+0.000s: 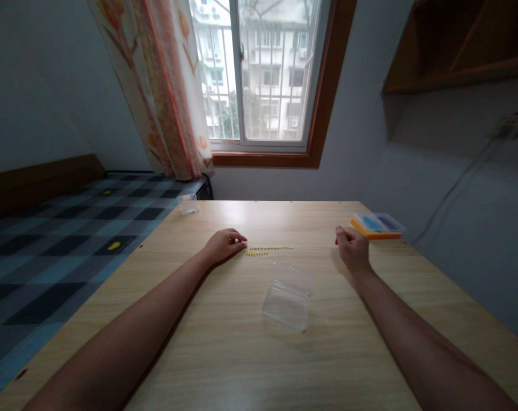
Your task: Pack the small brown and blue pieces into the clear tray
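Observation:
My left hand [225, 245] lies on the wooden table, its fingers loosely bent, a small gap showing between thumb and fingers. Its fingertips are at the left end of two rows of tiny yellowish pieces [271, 249], too small to name; the nearer row is shorter. To the right, my right hand [353, 248] is closed like a fist, thumb up, and whatever it may hold is hidden. Between my arms an opened clear plastic box [285, 305] sits on the table, its lid folded back away from me.
An orange case with a clear lid [376, 226], blue and dark contents inside, lies at the table's right edge. A small clear container [188, 204] stands at the far left corner. The bed [70, 240] adjoins the left side; a wall shelf [460, 45] hangs upper right.

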Tool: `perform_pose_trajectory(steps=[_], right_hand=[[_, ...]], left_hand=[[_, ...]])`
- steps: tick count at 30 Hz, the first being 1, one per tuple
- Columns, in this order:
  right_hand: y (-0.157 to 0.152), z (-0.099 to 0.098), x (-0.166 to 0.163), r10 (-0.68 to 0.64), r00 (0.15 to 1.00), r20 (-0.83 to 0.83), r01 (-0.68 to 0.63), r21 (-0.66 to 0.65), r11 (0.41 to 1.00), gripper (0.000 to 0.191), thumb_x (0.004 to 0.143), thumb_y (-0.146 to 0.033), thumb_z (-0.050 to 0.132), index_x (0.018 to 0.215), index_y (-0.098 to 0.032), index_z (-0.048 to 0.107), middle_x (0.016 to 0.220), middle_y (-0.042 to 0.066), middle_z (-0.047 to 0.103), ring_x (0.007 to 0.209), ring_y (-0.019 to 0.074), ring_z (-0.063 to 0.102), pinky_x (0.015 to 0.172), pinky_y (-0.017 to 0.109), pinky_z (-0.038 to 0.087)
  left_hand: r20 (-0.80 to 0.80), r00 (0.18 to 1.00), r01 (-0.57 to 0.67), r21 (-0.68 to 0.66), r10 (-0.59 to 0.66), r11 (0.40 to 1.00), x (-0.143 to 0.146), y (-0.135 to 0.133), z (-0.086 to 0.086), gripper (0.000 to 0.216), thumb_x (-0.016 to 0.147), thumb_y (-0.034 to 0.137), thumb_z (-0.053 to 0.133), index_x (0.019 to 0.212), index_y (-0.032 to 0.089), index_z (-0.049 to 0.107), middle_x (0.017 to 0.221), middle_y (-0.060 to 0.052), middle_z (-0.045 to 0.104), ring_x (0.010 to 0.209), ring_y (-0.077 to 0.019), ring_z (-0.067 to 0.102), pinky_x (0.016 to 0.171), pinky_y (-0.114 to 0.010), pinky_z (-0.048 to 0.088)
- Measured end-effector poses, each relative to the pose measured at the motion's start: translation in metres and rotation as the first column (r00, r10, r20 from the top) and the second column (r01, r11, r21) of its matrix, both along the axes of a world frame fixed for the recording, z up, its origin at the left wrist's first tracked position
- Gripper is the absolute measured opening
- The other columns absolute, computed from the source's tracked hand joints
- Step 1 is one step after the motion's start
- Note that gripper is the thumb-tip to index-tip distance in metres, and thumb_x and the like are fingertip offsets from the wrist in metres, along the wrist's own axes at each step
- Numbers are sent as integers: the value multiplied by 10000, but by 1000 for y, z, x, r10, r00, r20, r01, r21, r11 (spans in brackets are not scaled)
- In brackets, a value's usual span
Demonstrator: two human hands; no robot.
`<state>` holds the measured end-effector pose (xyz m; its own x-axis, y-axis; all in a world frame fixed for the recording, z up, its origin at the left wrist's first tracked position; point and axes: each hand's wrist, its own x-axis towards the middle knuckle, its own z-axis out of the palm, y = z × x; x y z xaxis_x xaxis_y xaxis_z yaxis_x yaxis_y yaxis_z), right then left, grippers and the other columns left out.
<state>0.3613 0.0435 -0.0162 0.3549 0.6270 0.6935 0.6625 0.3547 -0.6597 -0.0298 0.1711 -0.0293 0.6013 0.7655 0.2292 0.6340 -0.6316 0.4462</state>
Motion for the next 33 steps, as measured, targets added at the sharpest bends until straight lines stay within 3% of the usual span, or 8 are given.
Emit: perform_pose_trajectory(steps=[14, 24, 28, 30, 33], right_hand=[[-4, 5, -3, 34, 994, 105, -37, 34, 999, 504, 988, -418, 505, 521, -249, 421, 536, 0, 478, 553, 171, 469, 604, 339, 355], [-9, 13, -8, 57, 983, 177, -72, 81, 994, 498, 995, -360, 502, 520, -248, 401, 538, 3, 471, 540, 164, 442, 583, 341, 328], [-12, 17, -10, 72, 972, 222, -98, 110, 989, 498, 997, -331, 505, 520, -241, 391, 537, -3, 455, 535, 152, 434, 579, 333, 325], [-13, 19, -12, 81, 965, 248, -114, 123, 986, 495, 995, -314, 509, 523, -236, 383, 541, -9, 437, 534, 146, 428, 578, 328, 322], [-14, 21, -14, 95, 953, 289, -139, 135, 981, 490, 988, -287, 526, 530, -229, 360, 552, -19, 398, 532, 137, 412, 572, 322, 306]], left_hand=[[-66, 997, -24, 50, 27, 998, 1, -1, 4, 307, 1025, 363, 648, 1265, 172, 642, 1262, -102, 657, 1055, -231, 678, 900, -435, 598], [-39, 999, -30, 117, 35, 993, 4, -10, 18, 296, 1027, 363, 646, 1250, 168, 645, 1229, -96, 667, 1015, -218, 685, 870, -414, 606], [53, 998, -25, 194, 15, 981, 7, -20, 50, 239, 1017, 357, 659, 1125, 145, 671, 1072, -63, 688, 874, -175, 681, 763, -346, 603], [106, 994, -2, 236, -24, 972, 12, -31, 78, 210, 1001, 334, 646, 979, 133, 705, 1007, -71, 683, 805, -152, 661, 653, -267, 562], [131, 982, 98, 267, -137, 959, 20, -62, 123, 207, 979, 328, 619, 950, 158, 732, 996, -73, 688, 770, -130, 646, 562, -204, 489]])
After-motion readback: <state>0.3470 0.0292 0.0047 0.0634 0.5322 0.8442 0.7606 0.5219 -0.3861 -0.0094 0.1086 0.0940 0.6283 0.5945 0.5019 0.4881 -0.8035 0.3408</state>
